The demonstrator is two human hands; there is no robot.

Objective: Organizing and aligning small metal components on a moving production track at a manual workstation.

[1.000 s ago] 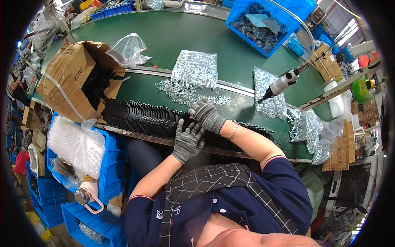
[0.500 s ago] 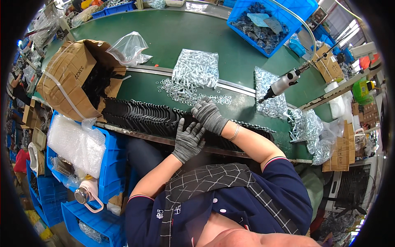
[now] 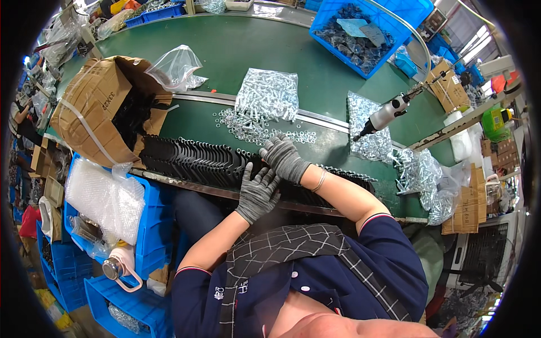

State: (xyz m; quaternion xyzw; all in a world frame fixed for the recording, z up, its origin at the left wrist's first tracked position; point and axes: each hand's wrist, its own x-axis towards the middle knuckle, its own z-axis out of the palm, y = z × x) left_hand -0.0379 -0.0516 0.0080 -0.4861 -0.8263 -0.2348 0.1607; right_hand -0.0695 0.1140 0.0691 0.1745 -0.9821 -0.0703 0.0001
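Observation:
A long row of black bracket-like parts (image 3: 194, 160) stands packed along the near edge of the bench, with small metal rings along their tops. My left hand (image 3: 258, 194), in a grey striped knit glove, rests against the near side of the row, fingers stretched and slightly apart. Above the same row, my right hand (image 3: 283, 160), gloved alike, has its fingers bent together at the tops of the parts. Whatever is at its fingertips is too small to make out. Just beyond lies a scatter of loose metal rings (image 3: 239, 128), beside a clear bag of metal fasteners (image 3: 267, 93).
At left, an open cardboard box (image 3: 84, 112) holds black parts. A pneumatic screwdriver (image 3: 389, 114) hangs at right above another fastener bag (image 3: 360, 104). A blue bin (image 3: 366, 66) of dark parts stands at the back. Blue crates (image 3: 155, 219) are beside my left arm.
My right hand has shifted very slightly left along the row. The left hand stays in nearly the same place.

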